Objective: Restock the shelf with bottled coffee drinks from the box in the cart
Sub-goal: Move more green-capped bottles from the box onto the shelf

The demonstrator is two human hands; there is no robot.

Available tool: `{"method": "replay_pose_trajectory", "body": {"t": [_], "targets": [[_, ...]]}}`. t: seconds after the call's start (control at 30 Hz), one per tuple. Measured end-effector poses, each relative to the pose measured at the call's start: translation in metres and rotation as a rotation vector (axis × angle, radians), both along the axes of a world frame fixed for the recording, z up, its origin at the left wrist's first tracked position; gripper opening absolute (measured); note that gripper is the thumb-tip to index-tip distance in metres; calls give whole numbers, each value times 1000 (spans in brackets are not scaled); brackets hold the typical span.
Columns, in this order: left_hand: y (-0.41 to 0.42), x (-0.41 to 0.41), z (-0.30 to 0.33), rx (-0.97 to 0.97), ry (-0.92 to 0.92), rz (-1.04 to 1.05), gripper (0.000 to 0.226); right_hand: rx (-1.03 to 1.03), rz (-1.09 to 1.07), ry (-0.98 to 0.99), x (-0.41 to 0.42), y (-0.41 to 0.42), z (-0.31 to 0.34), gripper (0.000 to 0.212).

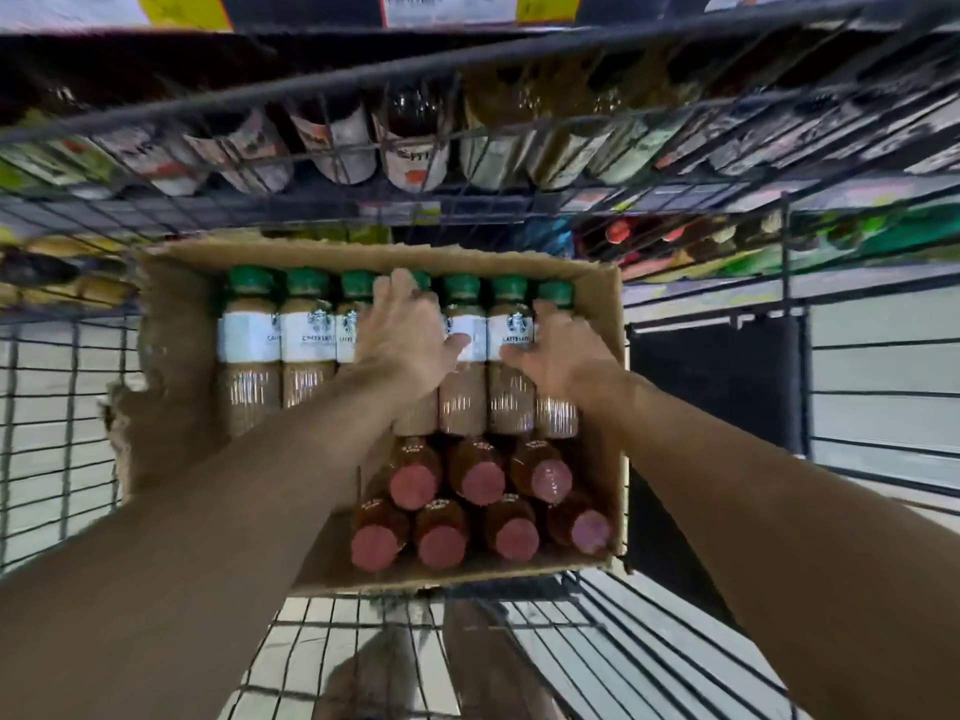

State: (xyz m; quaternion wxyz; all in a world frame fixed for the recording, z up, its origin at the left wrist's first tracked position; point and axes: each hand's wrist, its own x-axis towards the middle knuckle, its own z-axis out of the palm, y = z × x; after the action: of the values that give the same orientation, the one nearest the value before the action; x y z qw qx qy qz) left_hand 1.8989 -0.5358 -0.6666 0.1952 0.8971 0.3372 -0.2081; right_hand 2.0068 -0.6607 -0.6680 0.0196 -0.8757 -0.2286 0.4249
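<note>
An open cardboard box sits in the wire cart. At its far end lies a row of green-capped coffee bottles with white labels. Nearer to me are two stacked rows of pink-capped bottles, caps facing me. My left hand lies on a middle green-capped bottle, fingers stretched toward its cap and thumb spread onto the neighbouring label. My right hand covers the rightmost green-capped bottle, thumb reaching onto the one beside it. Motion blur hides whether either hand has closed.
Beyond the cart's front rim runs the shelf with a row of bottled drinks behind the wire. A lower shelf with colourful drinks shows at right. Price tags hang above. A black panel stands right of the box.
</note>
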Motion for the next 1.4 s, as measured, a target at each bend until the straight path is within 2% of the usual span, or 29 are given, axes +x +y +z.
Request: {"method": "replay_pose_trajectory", "body": {"t": [0.1, 0.23, 0.3, 0.37, 0.43, 0.47, 0.57, 0.67, 0.8, 0.93, 1.03, 1.17, 1.3, 1.4], "targets": [[0, 4, -13, 4, 10, -17, 57, 5, -8, 36, 11, 9, -8, 70], [-1, 8, -21, 66, 80, -61, 62, -33, -274, 296, 15, 21, -7, 79], [-3, 12, -23, 77, 110, -54, 62, -8, -343, 333, 12, 22, -6, 75], [-5, 16, -24, 66, 111, -26, 61, 6, -364, 316, 9, 24, -5, 55], [-8, 17, -25, 53, 81, 25, 58, -8, -336, 256, 6, 25, -7, 47], [-11, 16, -25, 39, 48, 65, 56, -15, -313, 212, 5, 24, -8, 48], [-22, 14, -27, -23, -75, 210, 50, -37, -177, 29, 1, 18, -10, 69], [-34, 7, -27, -97, -197, 353, 63, 47, -173, -55, -11, 5, -8, 86], [-39, 4, -18, -222, -300, 463, 67, 262, -344, -104, -30, -12, -7, 87], [-36, 0, -10, -358, -337, 517, 63, 384, -391, -193, -45, -23, -5, 81], [-35, -5, -9, -432, -333, 549, 62, 468, -436, -133, -52, -30, -3, 81], [-31, -12, -7, -467, -310, 564, 72, 448, -429, -36, -56, -40, 2, 79], [-32, -19, 2, -449, -277, 540, 55, 397, -442, -72, -59, -36, 0, 77], [-38, -19, 17, -409, -213, 492, 51, 359, -445, -64, -59, -30, 5, 76]]}}
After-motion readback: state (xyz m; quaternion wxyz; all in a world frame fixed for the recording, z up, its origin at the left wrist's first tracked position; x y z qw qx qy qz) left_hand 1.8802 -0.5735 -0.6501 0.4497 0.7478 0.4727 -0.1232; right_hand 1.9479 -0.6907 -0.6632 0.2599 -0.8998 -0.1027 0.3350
